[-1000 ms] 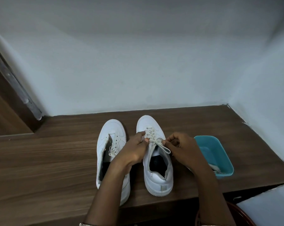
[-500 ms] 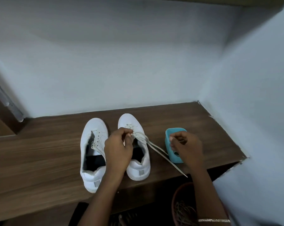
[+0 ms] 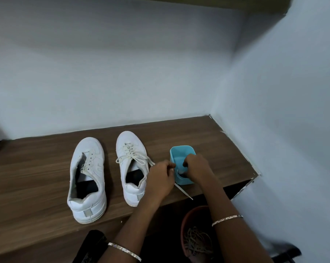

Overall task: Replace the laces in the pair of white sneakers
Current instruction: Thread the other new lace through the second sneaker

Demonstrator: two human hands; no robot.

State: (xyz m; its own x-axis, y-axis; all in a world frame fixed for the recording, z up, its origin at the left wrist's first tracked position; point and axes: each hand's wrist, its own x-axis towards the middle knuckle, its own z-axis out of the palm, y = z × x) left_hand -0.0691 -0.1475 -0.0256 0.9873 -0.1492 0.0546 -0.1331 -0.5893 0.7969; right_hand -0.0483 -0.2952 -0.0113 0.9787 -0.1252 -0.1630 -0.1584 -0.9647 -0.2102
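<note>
Two white sneakers stand side by side on the brown wooden shelf (image 3: pixel 37 186). The left sneaker (image 3: pixel 87 179) has bare eyelets and only a short lace piece near its tongue. The right sneaker (image 3: pixel 131 164) is laced, and its loose lace ends (image 3: pixel 185 193) trail right, under my left hand, to the shelf's front edge. My left hand (image 3: pixel 160 180) is beside the teal tub (image 3: pixel 181 152), fingers curled and pinching its left rim. My right hand (image 3: pixel 196 169) reaches into the tub with curled fingers; what they touch is hidden.
The shelf sits in a corner, with one white wall behind it and another close on the right. Below the front edge stands a brown bucket (image 3: pixel 187 221) holding a tangle of old laces (image 3: pixel 197 242). A dark object (image 3: pixel 92 245) lies lower left.
My left hand has left the right sneaker's laces and moved right to the tub's rim. My right hand has gone down into the tub. The view has shifted right.
</note>
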